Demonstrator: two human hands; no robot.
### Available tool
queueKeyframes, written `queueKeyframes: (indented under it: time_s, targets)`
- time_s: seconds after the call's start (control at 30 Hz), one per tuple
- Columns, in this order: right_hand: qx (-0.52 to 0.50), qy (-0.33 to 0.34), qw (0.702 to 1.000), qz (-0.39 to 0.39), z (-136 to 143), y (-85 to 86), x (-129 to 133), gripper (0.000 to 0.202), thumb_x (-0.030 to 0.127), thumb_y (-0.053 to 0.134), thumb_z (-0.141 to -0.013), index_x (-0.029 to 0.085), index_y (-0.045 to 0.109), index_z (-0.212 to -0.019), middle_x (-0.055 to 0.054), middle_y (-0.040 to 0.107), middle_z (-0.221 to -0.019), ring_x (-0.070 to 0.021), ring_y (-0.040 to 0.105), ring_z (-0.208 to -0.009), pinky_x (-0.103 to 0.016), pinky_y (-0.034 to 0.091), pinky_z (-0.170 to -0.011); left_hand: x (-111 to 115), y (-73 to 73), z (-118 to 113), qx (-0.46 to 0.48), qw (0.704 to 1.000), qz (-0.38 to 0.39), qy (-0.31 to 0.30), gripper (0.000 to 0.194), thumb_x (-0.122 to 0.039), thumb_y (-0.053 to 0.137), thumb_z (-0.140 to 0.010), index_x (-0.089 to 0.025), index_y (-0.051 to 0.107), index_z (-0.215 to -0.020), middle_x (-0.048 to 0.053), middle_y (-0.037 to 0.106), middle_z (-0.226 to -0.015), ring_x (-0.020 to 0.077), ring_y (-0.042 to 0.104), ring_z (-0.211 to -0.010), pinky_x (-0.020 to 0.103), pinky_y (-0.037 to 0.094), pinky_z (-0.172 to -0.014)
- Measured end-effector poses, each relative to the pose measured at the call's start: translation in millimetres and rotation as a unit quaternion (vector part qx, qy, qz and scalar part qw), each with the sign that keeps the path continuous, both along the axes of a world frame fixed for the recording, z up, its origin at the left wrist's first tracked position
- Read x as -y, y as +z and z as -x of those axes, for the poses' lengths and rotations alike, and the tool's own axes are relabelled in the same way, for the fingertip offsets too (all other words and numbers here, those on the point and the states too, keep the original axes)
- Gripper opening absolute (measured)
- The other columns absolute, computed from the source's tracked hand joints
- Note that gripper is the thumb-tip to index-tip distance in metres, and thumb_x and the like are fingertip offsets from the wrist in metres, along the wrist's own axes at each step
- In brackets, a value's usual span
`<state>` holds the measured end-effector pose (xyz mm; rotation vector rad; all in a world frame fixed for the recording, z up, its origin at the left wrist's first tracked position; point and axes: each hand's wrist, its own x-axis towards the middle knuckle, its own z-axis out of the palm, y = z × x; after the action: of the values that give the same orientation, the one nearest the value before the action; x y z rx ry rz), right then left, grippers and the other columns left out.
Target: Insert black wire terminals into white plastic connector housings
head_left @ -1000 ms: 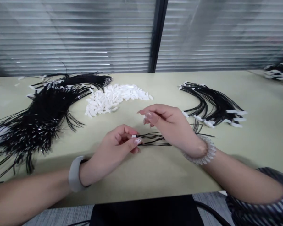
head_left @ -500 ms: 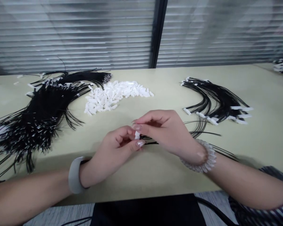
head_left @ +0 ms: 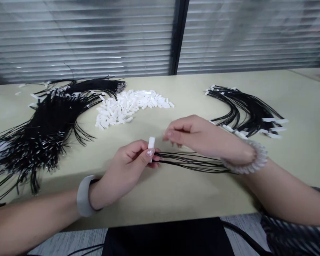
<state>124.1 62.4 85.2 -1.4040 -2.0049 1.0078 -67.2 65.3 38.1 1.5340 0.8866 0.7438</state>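
My left hand (head_left: 129, 167) pinches a white plastic connector (head_left: 152, 142) between thumb and fingers, its upper end sticking up past the thumb. From it a bundle of thin black wires (head_left: 188, 161) runs to the right, passing beneath my right wrist. My right hand (head_left: 193, 135) hovers just right of the connector, apart from it. Its fingers are loosely bent and slightly blurred, with nothing visible in them. Beyond my hands lies a pile of loose white connectors (head_left: 128, 106).
A thick heap of black wires (head_left: 53, 117) with bare-looking tips covers the table's left side. Black wire bundles with white connectors at their ends (head_left: 248, 108) lie at the right. Blinds (head_left: 82, 39) stand behind the table (head_left: 186, 202).
My right hand has drawn away from the connector to the right, uncovering the black wires. My left hand still grips the connector, more of which now shows.
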Motion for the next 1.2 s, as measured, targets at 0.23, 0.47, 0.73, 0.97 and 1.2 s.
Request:
queueKeyframes:
  time_s: [0.23, 0.47, 0.73, 0.97, 1.2]
  targets:
    - [0.079, 0.153, 0.983, 0.065, -9.8, 6.5, 3.1, 0.034, 0.042, 0.042, -0.084, 0.014, 0.055, -0.07, 0.003, 0.043, -0.059, -0.0022, 0.032, -0.051, -0.015, 0.026, -0.044, 0.8, -1.0, 2.1, -0.014, 0.999, -0.043, -0.003, 0.022, -0.035, 0.048, -0.084, -0.014, 0.054, -0.081, 0.001, 0.06, -0.074, 0.0087, 0.061, -0.069, 0.019, 0.051, -0.065]
    - [0.047, 0.17, 0.98, 0.09, -7.7, 13.5, 8.3, 0.026, 0.034, 0.041, -0.084, 0.014, 0.055, -0.076, 0.002, 0.052, -0.065, -0.0025, 0.041, -0.054, -0.014, 0.03, -0.047, 2.6, -1.4, 5.8, -0.039, 0.988, -0.148, 0.016, 0.016, -0.028, 0.047, -0.084, -0.015, 0.054, -0.079, 0.002, 0.064, -0.079, 0.0098, 0.061, -0.072, 0.02, 0.05, -0.067]
    - [0.03, 0.112, 0.989, 0.086, -4.1, 11.0, 17.1, 0.02, 0.037, 0.051, -0.078, 0.017, 0.055, -0.08, 0.005, 0.047, -0.056, -0.0023, 0.035, -0.047, -0.014, 0.026, -0.04, 4.1, -0.4, 7.7, -0.038, 0.963, -0.264, 0.027, 0.007, -0.017, 0.049, -0.083, -0.017, 0.055, -0.079, 0.0, 0.063, -0.081, 0.0085, 0.06, -0.077, 0.018, 0.048, -0.068]
    - [-0.076, 0.067, 0.984, 0.148, 2.9, 10.1, 23.3, 0.021, 0.039, 0.042, -0.083, 0.019, 0.042, -0.079, 0.004, 0.055, -0.063, -0.004, 0.049, -0.049, -0.013, 0.038, -0.043, 2.9, -3.5, 18.4, -0.02, 0.918, -0.396, -0.016, 0.028, -0.003, 0.05, -0.077, -0.022, 0.056, -0.096, 0.001, 0.062, -0.093, 0.0101, 0.059, -0.084, 0.021, 0.047, -0.074]
    - [-0.005, 0.149, 0.982, 0.119, 3.4, 10.6, 23.0, 0.033, 0.041, 0.041, -0.084, 0.015, 0.056, -0.072, 0.003, 0.05, -0.058, -0.0031, 0.044, -0.049, -0.014, 0.034, -0.045, 0.6, 0.8, 22.2, -0.03, 0.896, -0.44, -0.049, 0.031, -0.003, 0.054, -0.073, -0.021, 0.055, -0.097, 0.004, 0.064, -0.096, 0.0129, 0.061, -0.089, 0.023, 0.05, -0.074]
